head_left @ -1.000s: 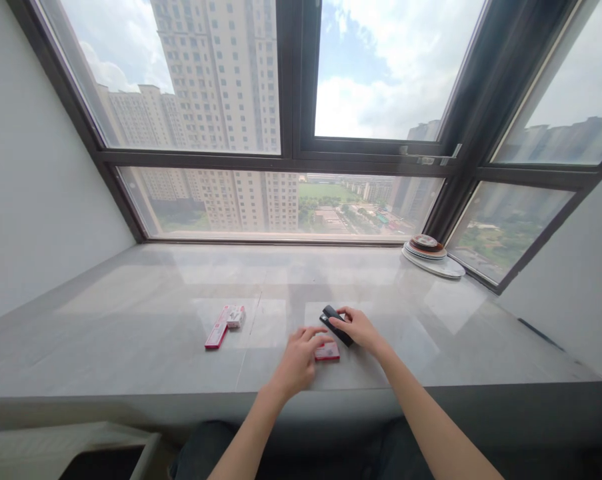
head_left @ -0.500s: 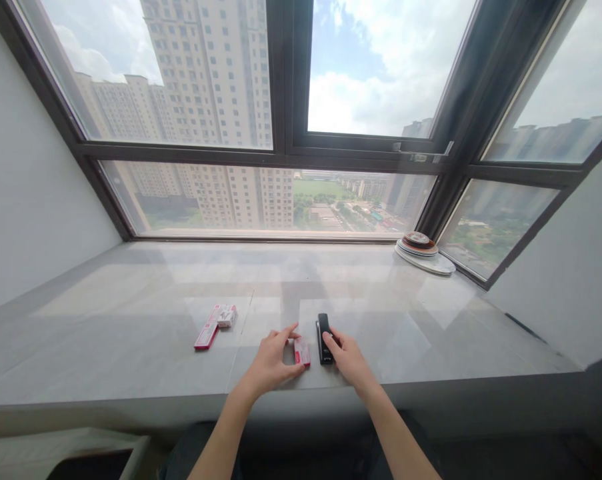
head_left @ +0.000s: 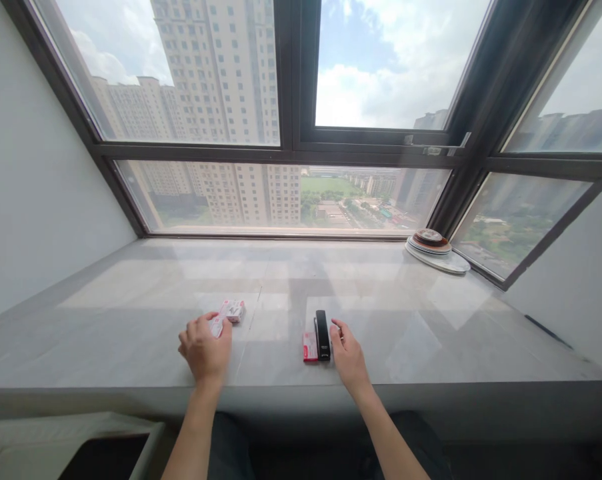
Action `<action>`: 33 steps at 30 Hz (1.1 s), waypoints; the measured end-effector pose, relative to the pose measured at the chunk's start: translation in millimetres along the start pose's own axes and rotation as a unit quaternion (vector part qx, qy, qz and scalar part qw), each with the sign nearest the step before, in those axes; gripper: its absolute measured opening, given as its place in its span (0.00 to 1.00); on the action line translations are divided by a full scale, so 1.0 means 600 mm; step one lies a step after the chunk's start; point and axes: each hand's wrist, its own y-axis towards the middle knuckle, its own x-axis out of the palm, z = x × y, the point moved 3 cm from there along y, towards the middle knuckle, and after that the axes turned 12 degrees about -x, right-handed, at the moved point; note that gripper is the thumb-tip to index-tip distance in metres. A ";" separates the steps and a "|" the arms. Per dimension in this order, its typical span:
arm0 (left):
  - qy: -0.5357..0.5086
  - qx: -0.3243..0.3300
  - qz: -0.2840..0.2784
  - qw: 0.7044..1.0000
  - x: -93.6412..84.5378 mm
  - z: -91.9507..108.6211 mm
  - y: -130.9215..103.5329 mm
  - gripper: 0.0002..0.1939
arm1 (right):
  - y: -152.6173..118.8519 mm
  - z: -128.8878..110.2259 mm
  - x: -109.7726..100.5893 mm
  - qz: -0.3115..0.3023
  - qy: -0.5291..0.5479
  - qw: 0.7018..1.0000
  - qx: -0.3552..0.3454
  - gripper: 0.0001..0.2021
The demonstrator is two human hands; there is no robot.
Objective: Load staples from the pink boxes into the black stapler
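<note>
Windowsill (head_left: 131,320) | left hand (head_left: 205,348) curled over pink box (head_left: 215,327) | right hand (head_left: 348,353) loose beside stapler (head_left: 322,333)

On a pale stone window ledge (head_left: 131,320) the person's left hand (head_left: 204,348) lies curled over a flat red packet (head_left: 217,327), with a small red-and-white box (head_left: 233,310) just beyond its fingertips. Well apart to the right, the right hand (head_left: 347,353) rests open beside a black stapler (head_left: 322,335), fingers just touching its side. A small red box (head_left: 309,347) lies against the stapler's left side. A stack of round plates (head_left: 435,250) stands in the far right corner by the window frame
</note>
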 end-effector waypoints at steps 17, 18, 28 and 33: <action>-0.137 0.238 -0.374 0.886 0.020 0.082 -0.091 0.27 | 0.001 -0.002 0.003 -0.037 -0.028 0.999 -0.029 0.27; -0.158 0.251 -0.394 0.870 0.025 0.105 -0.099 0.27 | 0.001 -0.003 0.003 -0.037 -0.026 0.999 -0.031 0.27; -0.155 0.316 -0.448 0.822 0.070 0.184 -0.160 0.38 | 0.002 0.000 0.001 -0.026 -0.021 0.998 -0.053 0.24; -0.168 0.264 -0.308 0.899 0.049 0.129 -0.038 0.20 | 0.000 0.000 0.000 -0.026 -0.021 0.999 -0.041 0.25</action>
